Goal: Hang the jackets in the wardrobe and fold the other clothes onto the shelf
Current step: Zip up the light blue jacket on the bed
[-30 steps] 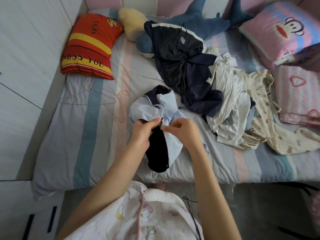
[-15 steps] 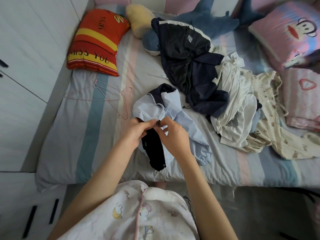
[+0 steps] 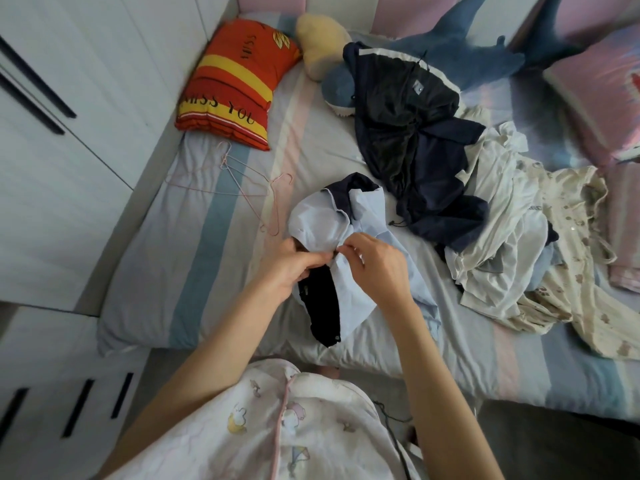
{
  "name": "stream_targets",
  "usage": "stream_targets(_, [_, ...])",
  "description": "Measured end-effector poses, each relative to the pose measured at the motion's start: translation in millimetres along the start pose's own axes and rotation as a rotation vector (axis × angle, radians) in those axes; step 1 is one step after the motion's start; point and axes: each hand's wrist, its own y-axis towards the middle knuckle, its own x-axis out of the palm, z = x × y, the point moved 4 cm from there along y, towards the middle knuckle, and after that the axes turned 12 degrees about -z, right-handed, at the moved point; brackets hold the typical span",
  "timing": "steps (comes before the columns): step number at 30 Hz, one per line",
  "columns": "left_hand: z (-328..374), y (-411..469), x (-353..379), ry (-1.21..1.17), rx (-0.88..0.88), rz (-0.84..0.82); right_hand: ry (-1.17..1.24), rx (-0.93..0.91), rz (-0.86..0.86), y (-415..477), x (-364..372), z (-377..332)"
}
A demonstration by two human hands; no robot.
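Note:
A light blue jacket (image 3: 325, 223) with a dark navy lining lies bunched on the striped bed near its front edge. My left hand (image 3: 294, 268) and my right hand (image 3: 372, 265) meet over its middle, and each pinches the front edge of the jacket between thumb and fingers. A dark navy jacket (image 3: 412, 140) with white trim sprawls behind it, partly over a plush shark. To the right sits a heap of white and cream clothes (image 3: 512, 230). Thin pink wire hangers (image 3: 249, 188) lie on the bed to the left.
A white wardrobe (image 3: 69, 133) with dark slot handles stands along the left of the bed. A red and yellow pillow (image 3: 235, 88), a blue plush shark (image 3: 460, 46) and pink pillows (image 3: 602, 98) line the back. The bedsheet (image 3: 173, 258) shows bare at the left.
My hands have come together on the light blue jacket's front edge and moved slightly up it. The view has shifted, so more of the wardrobe shows at the left.

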Motion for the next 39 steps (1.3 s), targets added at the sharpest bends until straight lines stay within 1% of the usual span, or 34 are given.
stream_targets(3, [1,-4,-5,0.083,-0.002,-0.004,0.09,0.118,-0.048,6,3,10])
stream_targets(6, [-2,-10,-13,0.141,-0.02,0.013,0.168,0.206,-0.138,13,8,16])
stream_targets(7, [-2,-11,-18,0.142,-0.016,0.035,0.183,0.197,-0.156,14,11,16])
stream_targets(9, [-6,-14,-27,0.07,0.016,0.101,0.218,0.14,-0.164,14,18,9])
stream_targets(11, [-10,-17,-28,-0.015,0.072,0.138,0.243,0.1,-0.164,11,29,0])
stream_targets(12, [-11,-20,-26,-0.02,0.104,0.15,0.249,0.092,-0.162,10,33,-5])
stream_targets(14, [-11,-24,-23,0.063,0.16,0.206,0.305,0.107,-0.155,8,38,-12])
stream_targets(16, [-6,-29,-26,0.153,0.207,0.26,0.419,0.122,-0.167,5,39,-16])
stream_targets(18, [-1,-33,-30,0.2,0.217,0.254,0.488,0.107,-0.245,4,37,-18])
stream_targets(22, [9,-47,-37,0.248,0.222,0.219,0.657,0.026,-0.506,14,34,-20])
stream_targets(24, [12,-54,-42,0.256,0.23,0.198,0.655,0.004,-0.602,20,36,-21])
stream_targets(26, [14,-61,-48,0.249,0.229,0.181,0.598,-0.012,-0.635,27,42,-17])
stream_targets(28, [11,-68,-55,0.248,0.214,0.174,0.546,-0.006,-0.633,33,51,-8])
stream_targets(30, [9,-75,-63,0.258,0.2,0.181,0.516,0.033,-0.645,37,62,4])
stream_targets(33, [5,-83,-74,0.263,0.189,0.18,0.464,0.153,-0.675,39,75,22])
stream_targets(34, [3,-86,-77,0.259,0.182,0.184,0.47,0.202,-0.675,38,79,28])
stream_targets(36, [-1,-90,-85,0.284,0.158,0.195,0.558,0.298,-0.658,35,86,38])
stream_targets(38, [-3,-98,-96,0.406,0.091,0.216,0.618,0.35,-0.646,31,89,40])
stream_targets(39, [-2,-102,-105,0.531,0.034,0.243,0.616,0.35,-0.644,30,89,36])
